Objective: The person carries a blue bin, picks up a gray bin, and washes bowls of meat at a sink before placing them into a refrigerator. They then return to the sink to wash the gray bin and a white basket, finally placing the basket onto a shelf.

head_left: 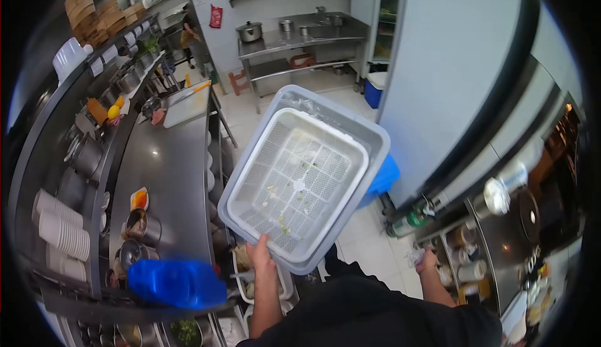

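My left hand [260, 257] is closed on the near rim of a grey plastic tub [382, 135], thumb over the edge. Nested inside the tub is a white mesh basket [294, 159], tilted toward me. A few green and pale food scraps [285, 227] lie on its mesh floor. Clear plastic film [307, 106] shows between basket and tub at the far end. Out to the right, my right hand [427, 260] is closed on a small, crumpled, whitish translucent piece [414, 257] that looks like plastic. Its exact kind cannot be made out.
A steel counter [169, 159] on the left bears a white cutting board [186, 106], pots and a blue container [176, 283]. A steel table [269, 47] stands ahead. On the right are a tall pale cabinet [451, 65], a green cylinder [407, 222] and shelves. A person [189, 34] stands far back.
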### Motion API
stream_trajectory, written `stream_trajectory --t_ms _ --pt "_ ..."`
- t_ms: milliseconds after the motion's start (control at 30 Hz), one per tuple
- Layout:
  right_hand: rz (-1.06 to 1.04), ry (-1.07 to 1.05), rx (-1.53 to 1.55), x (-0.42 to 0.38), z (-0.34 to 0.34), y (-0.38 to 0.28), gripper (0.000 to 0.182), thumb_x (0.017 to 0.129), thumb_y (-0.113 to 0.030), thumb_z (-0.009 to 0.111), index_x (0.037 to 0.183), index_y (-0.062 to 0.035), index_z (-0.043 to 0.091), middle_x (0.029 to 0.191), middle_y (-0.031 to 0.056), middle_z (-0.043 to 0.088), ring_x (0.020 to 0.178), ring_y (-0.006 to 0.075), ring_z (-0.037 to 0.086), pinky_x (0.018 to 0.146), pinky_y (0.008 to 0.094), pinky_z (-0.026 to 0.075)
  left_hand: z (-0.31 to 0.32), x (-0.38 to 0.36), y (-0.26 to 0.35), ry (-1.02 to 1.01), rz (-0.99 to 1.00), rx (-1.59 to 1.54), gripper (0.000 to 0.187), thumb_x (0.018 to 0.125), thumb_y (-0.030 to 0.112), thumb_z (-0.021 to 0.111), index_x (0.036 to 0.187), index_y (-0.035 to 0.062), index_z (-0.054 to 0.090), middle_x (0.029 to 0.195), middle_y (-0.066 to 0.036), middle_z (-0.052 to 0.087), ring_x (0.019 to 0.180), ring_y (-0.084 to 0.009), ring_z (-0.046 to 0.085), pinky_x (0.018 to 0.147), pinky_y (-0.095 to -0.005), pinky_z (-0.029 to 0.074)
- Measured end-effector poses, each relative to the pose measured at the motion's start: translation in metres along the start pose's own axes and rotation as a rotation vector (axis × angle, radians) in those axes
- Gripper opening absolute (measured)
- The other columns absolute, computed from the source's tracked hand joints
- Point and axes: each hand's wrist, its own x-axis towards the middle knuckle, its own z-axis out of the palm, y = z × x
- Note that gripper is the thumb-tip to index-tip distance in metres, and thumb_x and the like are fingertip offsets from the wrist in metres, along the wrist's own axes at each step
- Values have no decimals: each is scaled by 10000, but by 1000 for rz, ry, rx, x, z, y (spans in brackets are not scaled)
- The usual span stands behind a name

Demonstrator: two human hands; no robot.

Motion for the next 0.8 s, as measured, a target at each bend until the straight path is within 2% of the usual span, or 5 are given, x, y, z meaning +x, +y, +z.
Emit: stream_trajectory --t_ms 333,500,600,733,800 --pt "-15 -456 -177 142 479 -79 295 930 -326 660 1068 -66 631 878 77 627 790 220 631 649 380 522 81 230 75 345 161 174 505 773 -63 628 1270 -73 539 1212 -174 636 1042 -292 653 904 -409 526" --pt "-451 -615 -509 136 680 -61 214 872 -232 713 974 -50 666 882 90 669 805 224 646 656 412 525 113 339 84 369 228 146 518 775 -77 620 1284 -80 528 1225 -183 627 1060 -292 646 921 -403 517" --pt "-529 -696 -886 144 749 -62 270 887 -242 642 1078 -59 697 1028 163 689 898 295 654 804 426 526 127 430 67 419 214 222 535 772 -85 614 1299 -91 522 1231 -183 627 1052 -290 650 928 -389 512" --pt "-1085 -558 -2071 297 751 8 295 885 -212 527 1042 -53 719 1099 212 690 970 351 676 865 482 522 181 568 83 258 181 189 540 767 -85 609 1301 -101 527 1218 -181 637 1029 -287 657 935 -373 502" --pt "-1104 -627 -2274 334 713 15 247 856 -227 574 928 -91 768 937 154 732 924 344 698 812 464 557 211 629 84 162 176 155 527 763 -61 623 1283 -99 546 1189 -179 652 1013 -281 657 933 -375 496"
